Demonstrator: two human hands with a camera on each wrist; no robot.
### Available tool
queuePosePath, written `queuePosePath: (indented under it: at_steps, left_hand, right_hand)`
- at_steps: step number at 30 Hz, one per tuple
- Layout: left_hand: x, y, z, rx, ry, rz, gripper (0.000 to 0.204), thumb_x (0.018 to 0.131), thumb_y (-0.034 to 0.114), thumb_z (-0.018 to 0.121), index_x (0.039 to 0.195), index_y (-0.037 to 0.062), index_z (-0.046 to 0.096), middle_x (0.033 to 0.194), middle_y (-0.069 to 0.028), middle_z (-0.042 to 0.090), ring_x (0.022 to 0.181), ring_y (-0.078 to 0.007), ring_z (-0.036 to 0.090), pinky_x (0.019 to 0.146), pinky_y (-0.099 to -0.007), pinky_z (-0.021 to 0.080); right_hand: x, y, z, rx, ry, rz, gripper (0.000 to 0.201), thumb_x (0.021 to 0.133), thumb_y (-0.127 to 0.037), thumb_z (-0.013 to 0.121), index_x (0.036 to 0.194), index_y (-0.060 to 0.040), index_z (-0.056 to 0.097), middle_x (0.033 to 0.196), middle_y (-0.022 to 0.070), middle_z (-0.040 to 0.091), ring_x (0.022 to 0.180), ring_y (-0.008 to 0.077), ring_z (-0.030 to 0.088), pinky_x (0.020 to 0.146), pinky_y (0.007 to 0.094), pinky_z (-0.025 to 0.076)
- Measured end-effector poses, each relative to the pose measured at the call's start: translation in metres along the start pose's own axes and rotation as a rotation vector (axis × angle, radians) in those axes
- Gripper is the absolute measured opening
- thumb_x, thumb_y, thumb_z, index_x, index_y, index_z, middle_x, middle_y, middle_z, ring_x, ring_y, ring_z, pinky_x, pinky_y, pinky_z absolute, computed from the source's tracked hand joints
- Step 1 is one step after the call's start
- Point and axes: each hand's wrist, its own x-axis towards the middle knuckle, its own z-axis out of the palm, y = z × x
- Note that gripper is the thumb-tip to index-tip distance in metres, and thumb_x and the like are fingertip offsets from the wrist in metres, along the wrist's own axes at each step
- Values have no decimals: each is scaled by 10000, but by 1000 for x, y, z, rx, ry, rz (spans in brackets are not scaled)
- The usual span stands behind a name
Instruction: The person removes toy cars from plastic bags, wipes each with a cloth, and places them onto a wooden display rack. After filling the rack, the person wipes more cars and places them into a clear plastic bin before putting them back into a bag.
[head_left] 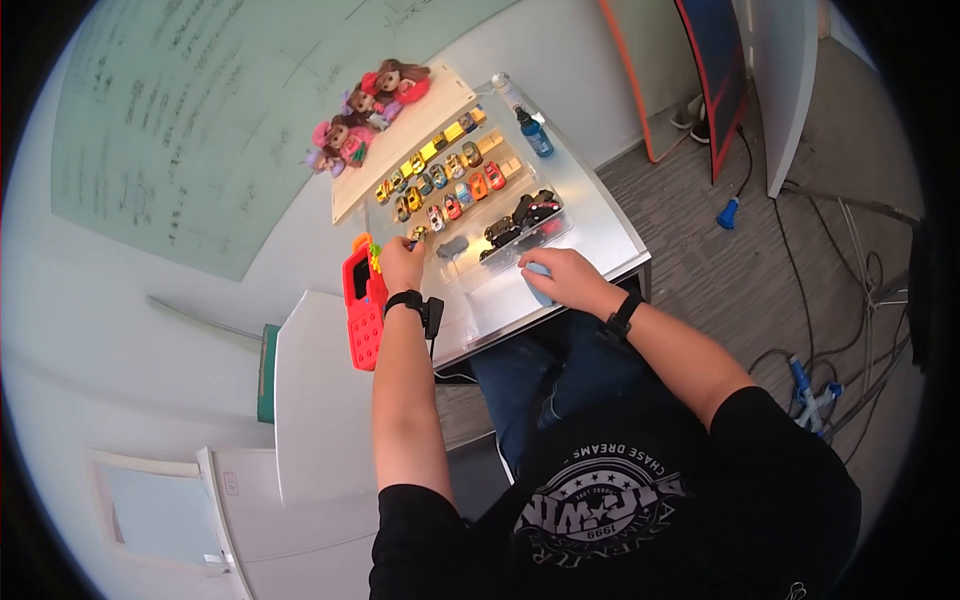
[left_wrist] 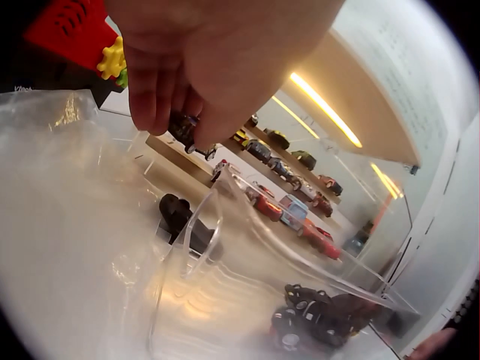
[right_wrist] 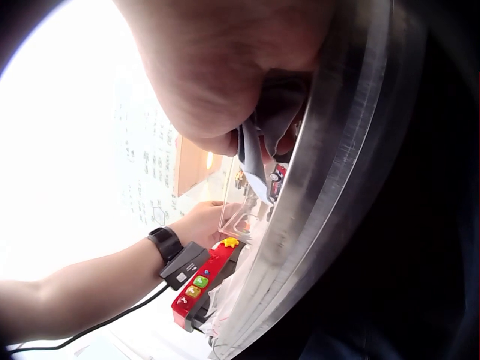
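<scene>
My left hand [head_left: 403, 265] is at the left end of the tiered rows of toy cars. Its thumb and fingers pinch a small dark toy car [left_wrist: 184, 129], partly hidden by the fingers. On the front right of the table, my right hand [head_left: 568, 279] grips a grey-blue cloth [head_left: 540, 284], which hangs in folds below the palm in the right wrist view. Between the hands stands a clear plastic box [left_wrist: 247, 196] with several black toy cars [left_wrist: 319, 311] inside. A dark grey object [head_left: 453, 246] lies near the left hand.
A red toy case [head_left: 366, 335] with a yellow gear sits left of the left hand. Several dolls [head_left: 350, 140] sit on a wooden shelf [head_left: 432, 110] behind the car rows [head_left: 452, 205]. A blue bottle [head_left: 535, 133] stands at the back right. Clear plastic sheeting [left_wrist: 60, 217] covers the table's left part.
</scene>
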Motion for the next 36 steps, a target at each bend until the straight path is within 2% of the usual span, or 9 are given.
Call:
queuePosePath:
  at_steps: [5, 10, 16, 20, 23, 25, 29, 31, 36]
  left_hand:
    - [15, 1, 11, 82, -21, -1, 366, 825, 297, 802, 958, -42, 767, 887, -226, 759, 864, -392, 741, 819, -446, 580]
    - [21, 14, 15, 50, 16, -38, 466, 834, 346, 832, 1067, -52, 764, 962, -217, 779, 915, -339, 763, 841, -425, 586]
    - [33, -24, 22, -98, -35, -72, 398, 885, 300, 806, 1082, -43, 764, 934, -169, 786, 865, -245, 774, 778, -352, 596]
    - [6, 23, -23, -9, -82, -18, 323, 929, 261, 767, 1082, -22, 768, 914, -160, 783, 818, -208, 766, 745, -330, 591]
    - [-25, 66, -32, -173, -152, 160, 271, 965, 234, 725, 1085, -4, 771, 937, -158, 782, 849, -211, 758, 771, -330, 583]
    - [-35, 90, -30, -193, -497, 399, 279, 1006, 248, 670, 1092, 1, 769, 961, -165, 775, 900, -247, 744, 826, -346, 569]
    - [-35, 102, 12, -211, -640, 439, 322, 1033, 288, 626, 1151, 15, 752, 1018, -168, 765, 978, -283, 724, 890, -374, 547]
    - [-30, 106, 25, -252, -684, 355, 353, 1009, 320, 610, 1175, 36, 737, 1071, -208, 754, 1024, -371, 710, 933, -436, 532]
    - [-21, 113, 26, -132, -754, 275, 387, 988, 359, 642, 1206, 54, 738, 1096, -205, 758, 1031, -350, 717, 915, -421, 538]
  right_hand:
    - [-1, 1, 0, 15, -5, -31, 224, 960, -248, 680, 1096, -73, 714, 991, 182, 747, 932, 401, 704, 826, 461, 559]
    - [-1, 2, -2, 0, -13, -47, 201, 952, -216, 690, 1081, -64, 713, 993, 164, 753, 925, 374, 720, 824, 431, 570]
    - [-3, 6, 1, -6, -8, -92, 193, 947, -207, 700, 1082, -69, 708, 991, 160, 753, 928, 368, 721, 828, 431, 573]
    - [-3, 6, 1, 0, 4, -93, 195, 947, -227, 696, 1073, -78, 707, 971, 167, 749, 915, 383, 713, 809, 452, 568]
    - [-4, 6, 1, -36, -15, -89, 191, 940, -213, 702, 1074, -77, 711, 978, 159, 752, 915, 372, 720, 813, 438, 576]
    - [-3, 1, 0, -57, -15, -102, 200, 935, -225, 703, 1076, -83, 716, 962, 165, 748, 895, 376, 717, 795, 442, 573]
    - [-2, 5, 3, -71, -13, -112, 201, 933, -233, 690, 1072, -89, 709, 937, 171, 741, 880, 394, 705, 776, 476, 561]
    - [-2, 4, 2, -27, -7, -84, 207, 929, -233, 690, 1071, -84, 714, 932, 173, 740, 871, 395, 704, 780, 467, 564]
    - [-1, 4, 5, -52, -18, -110, 199, 929, -232, 695, 1055, -80, 720, 911, 179, 735, 849, 395, 704, 765, 457, 563]
